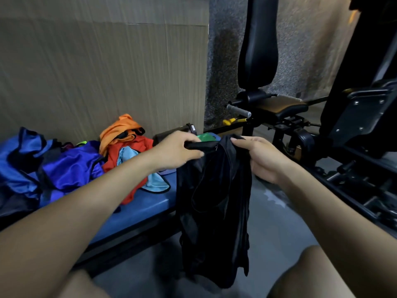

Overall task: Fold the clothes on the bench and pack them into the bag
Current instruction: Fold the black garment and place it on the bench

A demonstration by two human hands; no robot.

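Hanging between both hands in the head view, a black garment [214, 203] drapes down in front of the end of the blue bench [139, 209], its lower edge above the grey floor [277, 222]. The left hand [176, 151] grips the top edge of the garment, fingers curled over a bunched fold of fabric. The right hand [262, 158] pinches the top edge just beside the left hand, fingers closed round the cloth. The two hands are near each other, with a short span of fabric between them. Both forearms extend from the lower corners of the frame.

On the bench seat, to the left of the garment, lies an unfolded pile of clothes: an orange piece [120, 130] on top at the rear, a red piece [129, 155] beneath it, a light blue piece [154, 181] nearest the black garment, and a shiny blue-purple piece [73, 166] further left. A blue bag [19, 160] sits at the far left end of the bench, touching the pile. A green item [206, 137] shows just behind the left hand's fingers; its type cannot be determined.

A brown panelled wall [96, 67] stands behind the bench. Black gym equipment [354, 125] with an upright pad [257, 50] occupies the right side
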